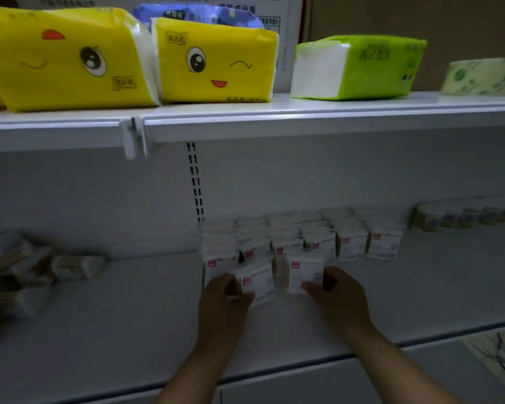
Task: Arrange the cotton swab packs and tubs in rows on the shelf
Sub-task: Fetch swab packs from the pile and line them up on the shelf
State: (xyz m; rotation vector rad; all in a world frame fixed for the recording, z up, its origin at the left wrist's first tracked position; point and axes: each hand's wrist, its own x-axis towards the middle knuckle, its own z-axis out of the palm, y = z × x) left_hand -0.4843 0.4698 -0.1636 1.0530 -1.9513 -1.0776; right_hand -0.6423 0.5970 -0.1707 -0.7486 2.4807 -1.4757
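On the white lower shelf [129,330] several white cotton swab packs with pink labels [352,243] stand in rows against the back wall. My left hand [222,298] grips the left edge of one front pack [258,282], which leans slightly. My right hand [336,290] holds another front pack [302,272] by its right side, thumb across its face. A loose heap of clear swab packs [41,263] lies at the far left. A row of round swab tubs [461,217] stands at the far right.
The upper shelf [303,121] carries yellow tissue packs [213,62], a green tissue pack [359,68] and a pale one at the right edge. A slotted upright [196,185] runs down the back wall. Marbled floor shows at the bottom right.
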